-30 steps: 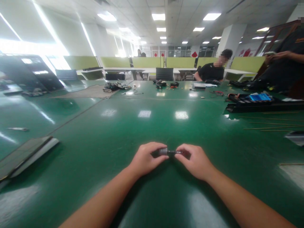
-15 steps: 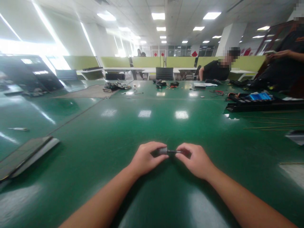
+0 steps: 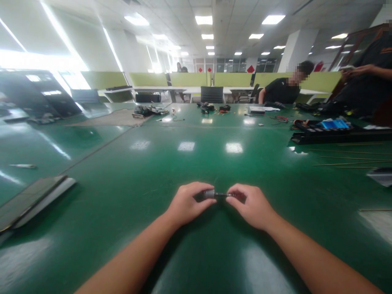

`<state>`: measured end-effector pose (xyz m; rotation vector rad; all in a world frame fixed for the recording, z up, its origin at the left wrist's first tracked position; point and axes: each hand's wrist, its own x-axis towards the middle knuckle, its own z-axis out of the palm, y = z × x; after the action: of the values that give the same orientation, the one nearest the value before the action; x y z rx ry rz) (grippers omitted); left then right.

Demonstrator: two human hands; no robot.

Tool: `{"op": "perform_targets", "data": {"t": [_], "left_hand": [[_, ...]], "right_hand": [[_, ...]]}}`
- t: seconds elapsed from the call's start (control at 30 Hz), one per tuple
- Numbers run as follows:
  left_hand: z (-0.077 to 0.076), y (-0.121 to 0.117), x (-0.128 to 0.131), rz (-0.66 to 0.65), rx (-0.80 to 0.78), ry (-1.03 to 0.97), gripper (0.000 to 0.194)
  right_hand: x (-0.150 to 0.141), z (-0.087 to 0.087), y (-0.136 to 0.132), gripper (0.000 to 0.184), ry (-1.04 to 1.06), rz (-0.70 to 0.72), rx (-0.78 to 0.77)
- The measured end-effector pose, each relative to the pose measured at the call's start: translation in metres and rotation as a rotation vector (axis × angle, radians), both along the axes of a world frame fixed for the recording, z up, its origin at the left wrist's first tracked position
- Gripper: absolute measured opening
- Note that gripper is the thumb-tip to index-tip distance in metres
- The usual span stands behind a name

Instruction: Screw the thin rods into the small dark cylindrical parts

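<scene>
Both my hands rest on the green table near its front edge. My left hand is closed round the grey, thicker end of a small cylindrical part. My right hand pinches the thin dark rod that sticks out of that part to the right. The two hands hold the piece level, just above the table top. Fingers hide most of it.
A flat dark panel lies at the left. Thin rods and a black tray with a blue item sit at the right. Tools and cables lie at the far edge, where a seated person works. Another person stands far right.
</scene>
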<state>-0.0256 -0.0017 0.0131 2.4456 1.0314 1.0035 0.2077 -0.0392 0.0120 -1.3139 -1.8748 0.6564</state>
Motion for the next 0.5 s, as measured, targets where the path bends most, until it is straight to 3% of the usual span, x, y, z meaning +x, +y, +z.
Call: {"op": "perform_targets", "data": {"t": [0.5], "left_hand": [[-0.0009, 0.0004, -0.0013, 0.009, 0.009, 0.009, 0.028]], "right_hand": [[0.0013, 0.0010, -0.0006, 0.007, -0.016, 0.001, 0.017]]}}
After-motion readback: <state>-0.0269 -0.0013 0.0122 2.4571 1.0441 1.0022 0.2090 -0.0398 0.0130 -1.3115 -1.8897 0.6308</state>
